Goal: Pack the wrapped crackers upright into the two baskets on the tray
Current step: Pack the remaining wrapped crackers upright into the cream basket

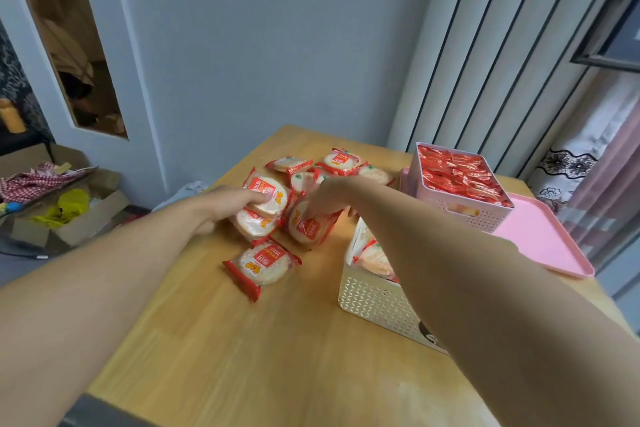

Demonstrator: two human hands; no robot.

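Observation:
A pile of wrapped crackers (313,170) in clear and red wrappers lies on the wooden table (214,340). My left hand (225,206) pinches one wrapped cracker (268,198) at the pile's left side. My right hand (327,198) reaches in from the right and grips another wrapped cracker (306,229), tilted up on its edge. One cracker (263,265) lies alone nearer to me. A pink basket (474,218), packed full of upright crackers, stands on the pink tray (543,239). A cream basket (374,302) with a few crackers stands in front of it, half hidden by my right forearm.
The table's near edge runs along the bottom. A grey wall and a ribbed panel stand behind the table. Open cardboard boxes (59,215) with cloth and yellow items sit on the floor at the left. A curtain (588,163) hangs at the right.

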